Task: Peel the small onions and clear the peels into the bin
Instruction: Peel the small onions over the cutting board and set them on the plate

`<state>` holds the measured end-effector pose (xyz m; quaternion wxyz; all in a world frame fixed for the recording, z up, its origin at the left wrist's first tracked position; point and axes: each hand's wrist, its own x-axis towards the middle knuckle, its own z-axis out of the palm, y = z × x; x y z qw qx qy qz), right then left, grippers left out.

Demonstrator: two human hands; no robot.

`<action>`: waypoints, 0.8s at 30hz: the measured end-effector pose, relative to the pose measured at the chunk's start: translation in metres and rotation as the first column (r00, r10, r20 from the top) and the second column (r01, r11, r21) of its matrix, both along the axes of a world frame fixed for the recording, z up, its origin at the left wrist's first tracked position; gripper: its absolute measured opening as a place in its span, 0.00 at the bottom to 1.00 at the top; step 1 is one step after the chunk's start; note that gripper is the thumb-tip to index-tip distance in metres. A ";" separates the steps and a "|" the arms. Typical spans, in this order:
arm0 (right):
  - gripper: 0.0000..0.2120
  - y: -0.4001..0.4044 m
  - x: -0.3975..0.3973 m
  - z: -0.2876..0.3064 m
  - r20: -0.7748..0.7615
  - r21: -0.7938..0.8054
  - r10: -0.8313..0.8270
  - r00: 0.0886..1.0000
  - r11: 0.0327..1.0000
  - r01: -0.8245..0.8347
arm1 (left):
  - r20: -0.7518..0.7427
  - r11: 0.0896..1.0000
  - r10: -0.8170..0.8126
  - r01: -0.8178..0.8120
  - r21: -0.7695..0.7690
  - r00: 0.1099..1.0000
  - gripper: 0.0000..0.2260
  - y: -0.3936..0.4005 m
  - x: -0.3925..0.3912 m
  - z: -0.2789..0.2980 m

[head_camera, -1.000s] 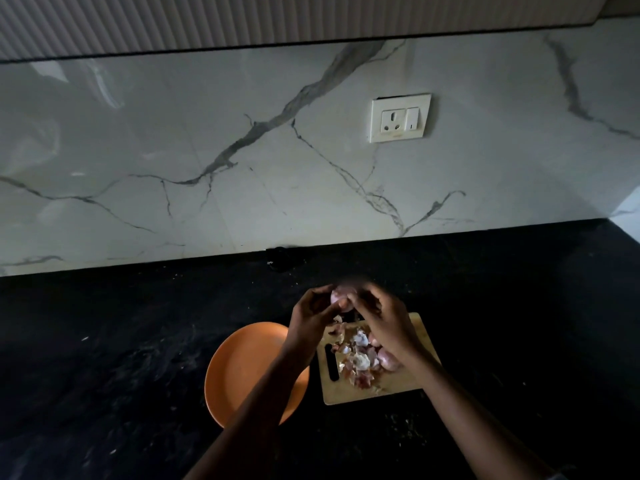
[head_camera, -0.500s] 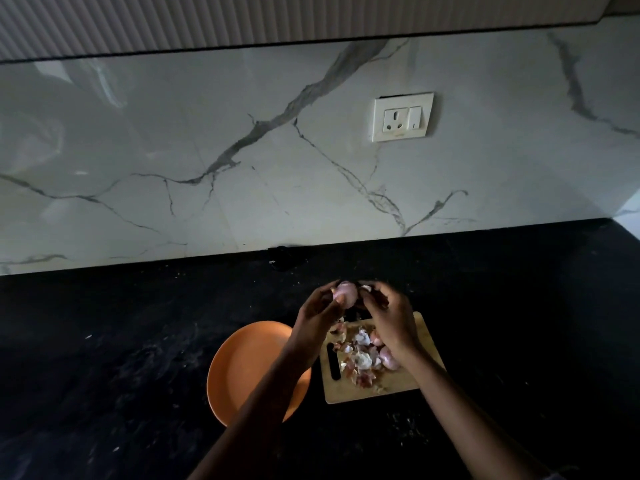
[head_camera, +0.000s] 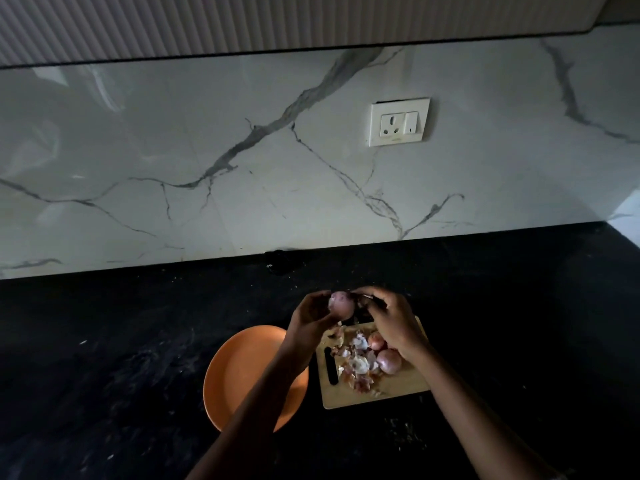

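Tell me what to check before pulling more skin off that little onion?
1. Onion held in left hand: ok.
2. Right hand at the onion, ready to pull: ok.
3. Chopping board underneath to catch peels: ok.
4. Orange plate free for peeled onions: ok.
5. Bin nearby: cannot tell, none in view.
6. Light good enough: not ok, counter is dim.

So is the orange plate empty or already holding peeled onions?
Empty where visible: the orange plate shows only bare surface, though the left forearm covers its right side. Two onions lie on the cutting board.
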<state>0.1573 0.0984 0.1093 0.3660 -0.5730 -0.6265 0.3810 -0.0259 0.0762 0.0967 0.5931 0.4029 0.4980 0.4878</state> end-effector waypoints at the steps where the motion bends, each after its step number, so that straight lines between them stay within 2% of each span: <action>1: 0.11 0.002 0.005 -0.002 0.027 -0.008 -0.014 1.000 1.000 0.014 | 0.009 1.000 0.013 -0.013 0.004 1.000 0.22 0.000 -0.004 0.000; 3: 0.12 0.003 0.015 -0.008 0.127 -0.077 -0.026 0.992 0.996 0.036 | 0.015 0.998 0.055 -0.055 0.002 0.998 0.20 0.001 -0.012 0.002; 6: 0.14 -0.002 0.026 -0.023 0.291 -0.202 0.104 0.951 0.978 -0.046 | -0.048 0.999 0.046 -0.045 0.020 0.998 0.19 0.001 -0.017 0.000; 8: 0.15 -0.005 0.025 -0.033 0.357 -0.224 0.171 0.918 0.970 -0.094 | -0.080 0.999 0.044 -0.041 0.032 0.996 0.21 0.000 -0.015 -0.003; 10: 0.16 -0.009 0.023 -0.037 0.404 -0.177 0.184 0.896 0.977 -0.121 | -0.086 0.998 0.053 -0.050 0.033 0.995 0.23 0.000 -0.013 -0.005; 12: 0.17 -0.010 0.021 -0.031 0.350 -0.103 0.145 0.926 0.988 -0.116 | -0.074 0.999 0.045 -0.044 0.027 0.996 0.22 0.000 -0.011 -0.004; 14: 0.16 -0.009 0.017 -0.018 0.220 -0.017 0.124 0.968 0.992 -0.123 | -0.055 0.999 0.039 -0.038 0.018 0.998 0.21 0.000 -0.009 -0.003; 17: 0.14 -0.003 0.010 0.003 0.071 0.107 0.182 0.981 0.976 -0.189 | -0.006 0.999 0.024 -0.024 0.031 1.000 0.22 0.001 -0.006 0.000; 20: 0.17 0.001 0.005 0.012 0.090 0.158 0.246 0.965 0.953 -0.258 | 0.033 0.999 -0.023 0.021 0.051 0.999 0.22 0.001 -0.006 0.003; 24: 0.18 0.000 0.006 0.013 0.104 0.219 0.230 0.968 0.944 -0.248 | 0.048 0.998 -0.037 0.034 0.053 0.998 0.20 0.000 -0.007 0.006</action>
